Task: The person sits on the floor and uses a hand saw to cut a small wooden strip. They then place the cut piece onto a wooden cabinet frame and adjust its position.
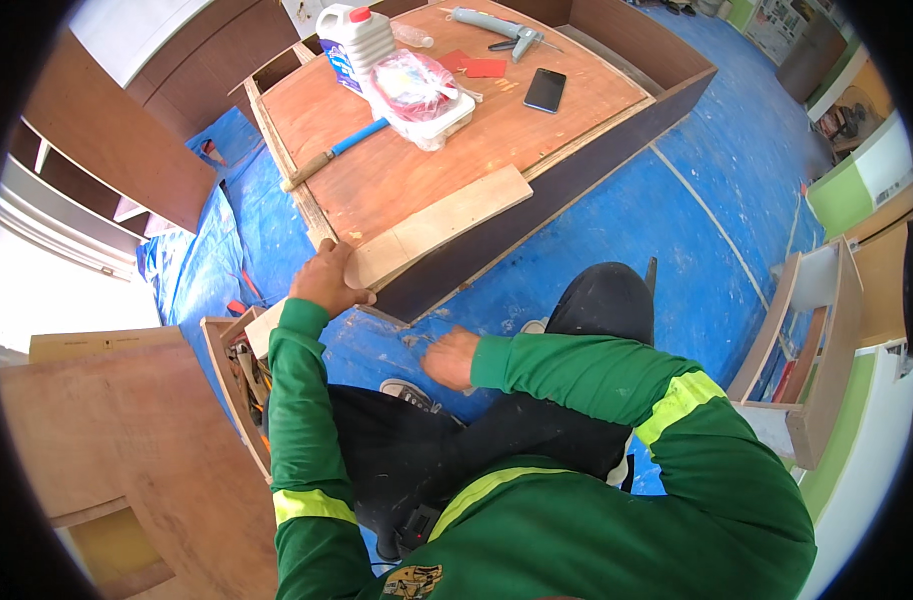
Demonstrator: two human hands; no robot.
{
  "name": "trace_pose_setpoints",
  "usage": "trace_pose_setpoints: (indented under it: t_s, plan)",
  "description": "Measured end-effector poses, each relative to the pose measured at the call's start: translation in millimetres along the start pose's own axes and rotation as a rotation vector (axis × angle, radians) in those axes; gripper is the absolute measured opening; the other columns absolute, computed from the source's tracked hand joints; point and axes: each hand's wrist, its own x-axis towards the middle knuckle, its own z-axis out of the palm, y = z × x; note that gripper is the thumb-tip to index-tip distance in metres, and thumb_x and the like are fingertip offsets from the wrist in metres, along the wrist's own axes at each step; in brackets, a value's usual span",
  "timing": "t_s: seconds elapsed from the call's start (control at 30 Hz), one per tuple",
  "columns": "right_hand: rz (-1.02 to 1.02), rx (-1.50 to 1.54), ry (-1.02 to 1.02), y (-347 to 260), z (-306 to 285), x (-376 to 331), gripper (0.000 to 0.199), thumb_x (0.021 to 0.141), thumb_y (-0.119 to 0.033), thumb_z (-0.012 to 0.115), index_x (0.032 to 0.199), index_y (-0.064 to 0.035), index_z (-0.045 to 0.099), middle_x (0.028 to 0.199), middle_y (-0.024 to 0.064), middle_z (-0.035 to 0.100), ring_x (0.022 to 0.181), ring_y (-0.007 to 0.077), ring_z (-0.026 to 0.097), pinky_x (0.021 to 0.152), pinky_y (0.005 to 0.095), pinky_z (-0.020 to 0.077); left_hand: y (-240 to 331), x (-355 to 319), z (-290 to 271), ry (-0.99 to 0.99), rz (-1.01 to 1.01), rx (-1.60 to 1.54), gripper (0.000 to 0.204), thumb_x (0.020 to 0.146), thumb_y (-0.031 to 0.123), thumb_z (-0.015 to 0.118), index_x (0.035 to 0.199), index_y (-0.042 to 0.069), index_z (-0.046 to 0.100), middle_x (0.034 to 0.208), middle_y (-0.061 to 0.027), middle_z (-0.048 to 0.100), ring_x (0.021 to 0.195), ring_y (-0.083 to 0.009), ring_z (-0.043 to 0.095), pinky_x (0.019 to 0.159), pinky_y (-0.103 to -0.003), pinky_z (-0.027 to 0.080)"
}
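My left hand (327,280) is closed around the near left end of a pale wooden board (452,220). That board lies along the front edge of a low wooden cabinet (377,190) resting on its side or back. My right hand (451,358) hangs low over the blue-covered floor beside my shoe, with its fingers curled in. Whatever it holds, if anything, is hidden. On the cabinet panel, a hammer (335,154) with a blue and wooden handle lies beyond my left hand.
A white jug (357,45), a plastic-wrapped tub (417,100), a phone (545,90), red cards (485,68) and a caulking gun (507,32) rest on the panel. A tool-filled wooden box (239,380) stands left, near a large board (127,450). An open drawer box (802,350) stands right.
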Motion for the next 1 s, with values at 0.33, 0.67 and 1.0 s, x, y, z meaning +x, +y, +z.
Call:
trace_pose_setpoints:
  t_s: [0.33,0.67,1.0]
  plan:
    - [-0.024,0.065,0.004,5.3,6.6,8.9,0.014,0.088,-0.017,0.069,0.096,-0.0092,0.078,0.095,0.0145,0.08,0.091,0.0357,0.08,0.078,0.0537,0.0605,18.8,15.3,10.7,0.454,-0.019,0.164,0.088,0.065,0.038,0.1,0.142,0.019,0.065,0.134,-0.0085,0.066,0.122,-0.0356,0.065,0.099,-0.055,0.052]
    - [0.028,0.001,0.316,27.2,52.3,24.4,0.015,0.089,-0.022,0.071,0.09,-0.0101,0.08,0.085,0.0129,0.077,0.084,0.0359,0.079,0.074,0.053,0.0638,17.3,44.8,32.3,0.402,0.013,0.083,0.085,0.076,0.032,0.096,0.154,0.025,0.061,0.14,-0.0113,0.063,0.128,-0.0417,0.06,0.104,-0.061,0.047]
    - [0.363,1.752,1.705,56.3,-80.5,-242.9,0.035,0.113,-0.036,0.062,0.133,-0.0091,0.071,0.09,0.0,0.058,0.081,0.0141,0.06,0.075,0.034,0.0518,-29.6,55.3,48.4,0.394,0.071,0.063,0.079,0.081,0.03,0.093,0.147,0.011,0.055,0.132,-0.016,0.073,0.124,-0.0422,0.068,0.095,-0.06,0.048]
